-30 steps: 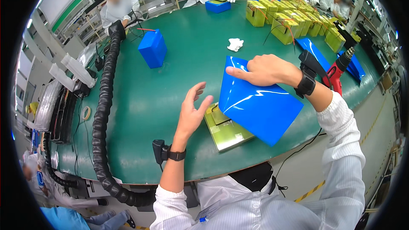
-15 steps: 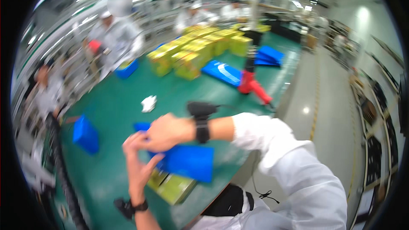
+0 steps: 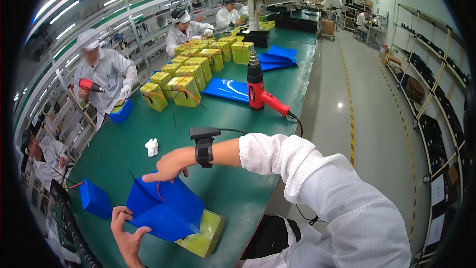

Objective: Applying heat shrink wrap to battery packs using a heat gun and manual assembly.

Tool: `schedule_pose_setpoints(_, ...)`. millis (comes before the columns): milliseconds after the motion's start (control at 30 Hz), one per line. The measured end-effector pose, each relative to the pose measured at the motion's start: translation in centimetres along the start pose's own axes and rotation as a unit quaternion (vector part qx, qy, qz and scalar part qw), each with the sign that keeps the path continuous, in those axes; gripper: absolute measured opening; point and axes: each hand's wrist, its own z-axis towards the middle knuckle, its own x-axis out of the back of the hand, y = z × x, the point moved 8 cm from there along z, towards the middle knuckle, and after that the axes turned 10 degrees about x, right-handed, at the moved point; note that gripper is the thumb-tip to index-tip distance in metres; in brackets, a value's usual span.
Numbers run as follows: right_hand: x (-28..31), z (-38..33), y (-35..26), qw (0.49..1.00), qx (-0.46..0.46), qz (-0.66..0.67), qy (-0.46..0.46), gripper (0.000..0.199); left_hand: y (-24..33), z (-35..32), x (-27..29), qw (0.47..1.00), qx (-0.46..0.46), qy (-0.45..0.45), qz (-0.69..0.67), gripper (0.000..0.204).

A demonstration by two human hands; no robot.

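Glossy blue plastic sleeve (image 3: 166, 208), flexible and creased, is pulled partway over flat yellow-green rectangular block (image 3: 204, 233). Block lies flat near the green worktop's (image 3: 124, 144) near edge, one corner left uncovered.

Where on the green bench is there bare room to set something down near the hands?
Bare green bench lies between the white crumpled scrap, the yellow blocks and the red heat gun. It is crowded by the left hand and right hand, around the blue sleeve.

Factory assembly line, long green workbench (image 3: 277, 94), white-coated workers (image 3: 106, 77), shelving
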Motion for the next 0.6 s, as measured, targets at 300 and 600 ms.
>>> schedule_pose_setpoints(300,0.4,1.4,-1.5,0.992,0.042,-0.113,0.041,0.11,-1.3,-3.0,2.6,0.998,-0.018,0.0,0.066,0.051)
schedule_pose_setpoints(600,3.4,-3.0,-2.3,0.93,0.046,-0.329,0.156,0.093,-2.9,-2.5,1.6,0.997,0.057,-0.049,0.008,0.032)
